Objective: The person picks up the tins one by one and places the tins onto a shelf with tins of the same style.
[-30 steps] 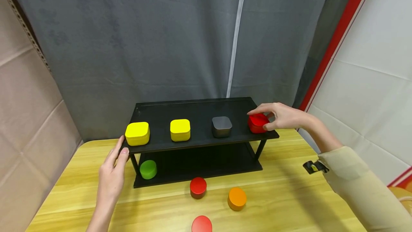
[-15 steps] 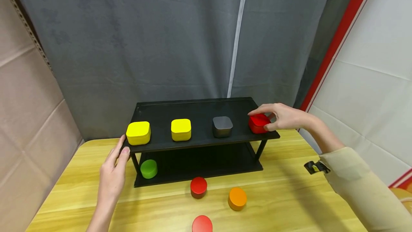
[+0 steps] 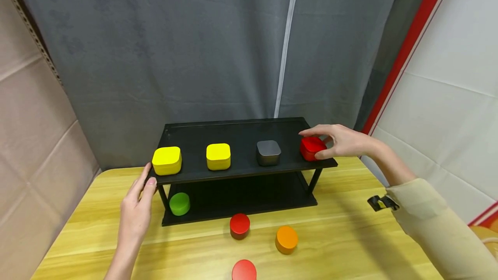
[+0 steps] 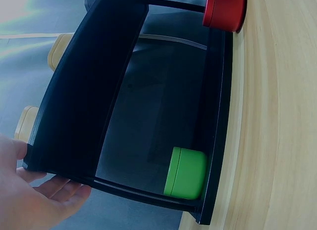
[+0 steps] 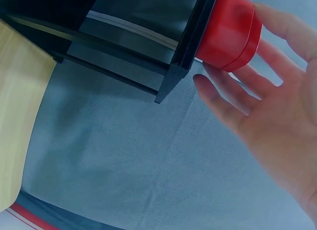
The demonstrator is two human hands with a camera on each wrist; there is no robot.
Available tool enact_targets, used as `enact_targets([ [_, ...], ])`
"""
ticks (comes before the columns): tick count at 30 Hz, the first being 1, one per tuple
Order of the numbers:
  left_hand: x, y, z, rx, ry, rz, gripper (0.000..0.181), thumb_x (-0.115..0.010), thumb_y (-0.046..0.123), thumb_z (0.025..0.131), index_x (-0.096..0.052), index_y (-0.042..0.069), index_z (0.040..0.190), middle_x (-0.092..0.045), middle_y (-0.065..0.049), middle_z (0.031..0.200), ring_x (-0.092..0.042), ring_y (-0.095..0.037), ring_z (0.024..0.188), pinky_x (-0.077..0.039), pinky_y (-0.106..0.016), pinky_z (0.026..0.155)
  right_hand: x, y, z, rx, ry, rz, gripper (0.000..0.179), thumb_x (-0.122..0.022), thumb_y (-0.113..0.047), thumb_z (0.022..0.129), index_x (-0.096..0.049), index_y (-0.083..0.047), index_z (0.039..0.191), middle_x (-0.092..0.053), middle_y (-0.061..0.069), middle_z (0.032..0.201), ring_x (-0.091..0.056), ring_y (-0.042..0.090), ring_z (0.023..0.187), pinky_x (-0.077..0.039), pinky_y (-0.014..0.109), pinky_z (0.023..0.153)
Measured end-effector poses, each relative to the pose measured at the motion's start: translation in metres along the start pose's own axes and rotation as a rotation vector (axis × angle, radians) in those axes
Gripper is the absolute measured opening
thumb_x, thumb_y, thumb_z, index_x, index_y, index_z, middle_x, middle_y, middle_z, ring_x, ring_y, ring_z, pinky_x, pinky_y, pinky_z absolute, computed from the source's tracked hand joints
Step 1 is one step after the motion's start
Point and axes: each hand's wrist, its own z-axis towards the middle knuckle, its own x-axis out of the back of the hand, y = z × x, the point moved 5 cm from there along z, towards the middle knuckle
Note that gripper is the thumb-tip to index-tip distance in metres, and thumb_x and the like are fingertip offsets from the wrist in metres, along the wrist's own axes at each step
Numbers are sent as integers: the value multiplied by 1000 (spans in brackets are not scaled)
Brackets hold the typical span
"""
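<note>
A black two-tier shelf [image 3: 241, 133] stands on the table. My left hand [image 3: 134, 211] grips its left end at the upper board, thumb and fingers around the edge in the left wrist view. At the right end of the top tier, my right hand [image 3: 336, 141] holds a red square tin [image 3: 310, 149], thumb on the near side and fingers around the back. Seen from the right wrist, the tin [image 5: 228, 32] sits on the board with the thumb at its lid. Left of it stand a dark grey square tin [image 3: 268, 153] and two yellow square tins, one middle [image 3: 218, 157], one far left [image 3: 167, 161].
A green round tin [image 3: 179, 204] stands on the lower tier at the left. On the wooden table [image 3: 334, 245] in front are a red round tin [image 3: 239, 227], an orange one [image 3: 286, 240] and a lighter red one [image 3: 244, 270]. A grey curtain [image 3: 175, 55] hangs behind.
My right thumb has shifted slightly left across the front of the red tin. The left hand, shelf and other tins stay as they were.
</note>
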Motion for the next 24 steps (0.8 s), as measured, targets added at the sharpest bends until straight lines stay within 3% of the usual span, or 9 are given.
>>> enact_targets([
  [11,0,1,0,-8,-1,6,50,-43,48,109,-34,41,158,-33,8,168,-29,-26,158,-32,-57,125,-2,-2,-10,-21,130,-31,60,-72,-37,96,-55,-17,149,-56,8,152,-54,30,132,-52,60,105],
  [18,-1,1,-1,-17,-7,-3,50,-42,47,110,-33,40,159,-32,7,169,-28,-27,158,-30,-57,125,-4,-8,-18,-5,217,-80,58,-74,-36,95,-58,-13,146,-59,10,148,-55,33,131,-51,62,106],
  [24,-1,2,-1,-11,0,-5,49,-43,47,109,-35,42,158,-34,7,168,-30,-27,157,-32,-58,124,-9,-15,-27,-9,279,-77,56,-73,-36,96,-58,-19,147,-57,9,149,-51,31,135,-51,64,105],
])
